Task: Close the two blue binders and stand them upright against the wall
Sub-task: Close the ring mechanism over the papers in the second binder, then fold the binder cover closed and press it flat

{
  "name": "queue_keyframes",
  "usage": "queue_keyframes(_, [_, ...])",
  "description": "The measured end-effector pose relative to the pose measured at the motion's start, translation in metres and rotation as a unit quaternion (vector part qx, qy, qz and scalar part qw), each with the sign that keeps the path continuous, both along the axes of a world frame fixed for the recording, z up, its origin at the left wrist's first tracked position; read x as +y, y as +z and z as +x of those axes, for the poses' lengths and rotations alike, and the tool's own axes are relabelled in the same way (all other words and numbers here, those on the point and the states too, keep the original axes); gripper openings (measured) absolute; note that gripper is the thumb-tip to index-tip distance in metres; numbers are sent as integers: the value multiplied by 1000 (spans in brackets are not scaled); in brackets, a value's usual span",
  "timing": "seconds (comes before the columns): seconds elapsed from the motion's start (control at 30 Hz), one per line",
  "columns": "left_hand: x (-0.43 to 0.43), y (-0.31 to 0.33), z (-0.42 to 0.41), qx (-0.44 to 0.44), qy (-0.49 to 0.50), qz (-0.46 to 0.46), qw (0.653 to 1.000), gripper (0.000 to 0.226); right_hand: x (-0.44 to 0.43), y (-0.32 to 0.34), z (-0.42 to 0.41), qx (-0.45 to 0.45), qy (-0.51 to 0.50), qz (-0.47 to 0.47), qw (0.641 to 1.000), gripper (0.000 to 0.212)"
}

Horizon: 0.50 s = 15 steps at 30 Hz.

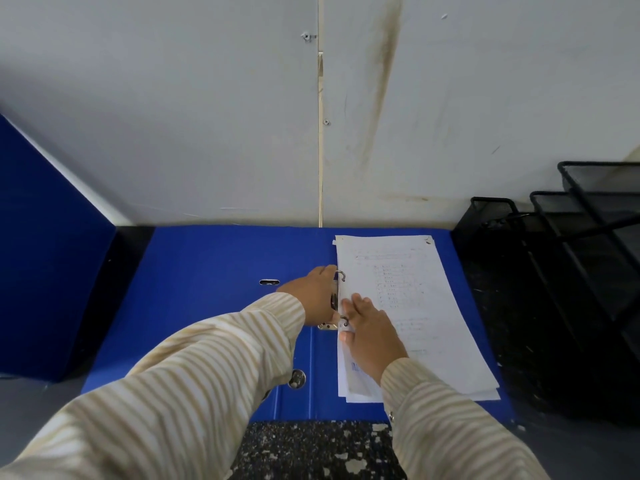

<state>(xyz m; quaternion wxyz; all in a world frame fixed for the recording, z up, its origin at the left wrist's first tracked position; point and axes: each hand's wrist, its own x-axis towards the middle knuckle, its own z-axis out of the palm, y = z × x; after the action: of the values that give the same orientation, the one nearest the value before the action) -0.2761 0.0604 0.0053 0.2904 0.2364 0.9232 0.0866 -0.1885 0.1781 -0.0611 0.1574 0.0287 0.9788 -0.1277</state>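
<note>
We face a pale wall (173, 116), seam (320, 150) down its middle, brown stain (384, 81) beside it. Black mesh trays (588, 216) stand right, on a dark speckled desk (311, 448).

two blue binders, one open flat (214, 271) and one upright (45, 258), one paper stack (415, 306), two hands, left (313, 296) and right (372, 337), one black mesh tray rack (571, 244)

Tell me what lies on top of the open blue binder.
On the open blue binder, a stack of printed papers lies on the right half. The right hand presses the stack; the left hand covers most of the ring mechanism, hiding its lever.
</note>
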Motion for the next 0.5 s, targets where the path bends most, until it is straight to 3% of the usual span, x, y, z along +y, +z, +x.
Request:
queue_keyframes(0.2, [-17,-12,24,-2,103,32,994,89,-19,2,27,-37,-68,20,997,66])
queue_keyframes(0.33, [-41,-27,64,-16,95,38,995,94,-32,5,48,-62,-65,32,995,72])
queue_keyframes(0.5, [-80,-38,100,10,120,39,992,84,-52,13,68,-84,-54,1,995,75])
